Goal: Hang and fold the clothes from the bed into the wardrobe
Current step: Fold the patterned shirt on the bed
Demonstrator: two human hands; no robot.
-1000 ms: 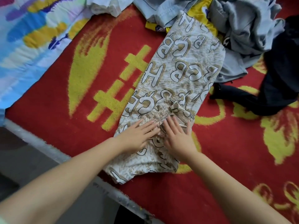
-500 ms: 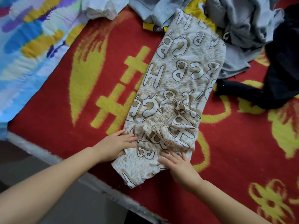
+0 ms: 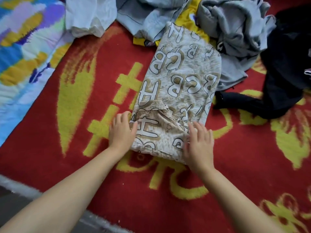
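Observation:
A beige garment printed with big white letters (image 3: 181, 84) lies lengthwise on the red and yellow blanket (image 3: 84, 148), its near end folded up over itself. My left hand (image 3: 121, 132) rests at the left edge of that fold, fingertips at the cloth's edge. My right hand (image 3: 199, 143) lies flat with straight fingers on the fold's near right corner.
Behind the beige garment lies a heap: a white cloth (image 3: 87, 15), light blue denim (image 3: 148, 15), a yellow piece (image 3: 190, 26), a grey sweatshirt (image 3: 235, 27) and black clothing (image 3: 286, 68). A multicoloured quilt (image 3: 21, 52) covers the left. The bed's pale edge (image 3: 20, 189) runs near left.
The garment's near end has been folded up over itself, so the piece is shorter. Both hands moved from its middle to its two sides. The view has moved in over the bed.

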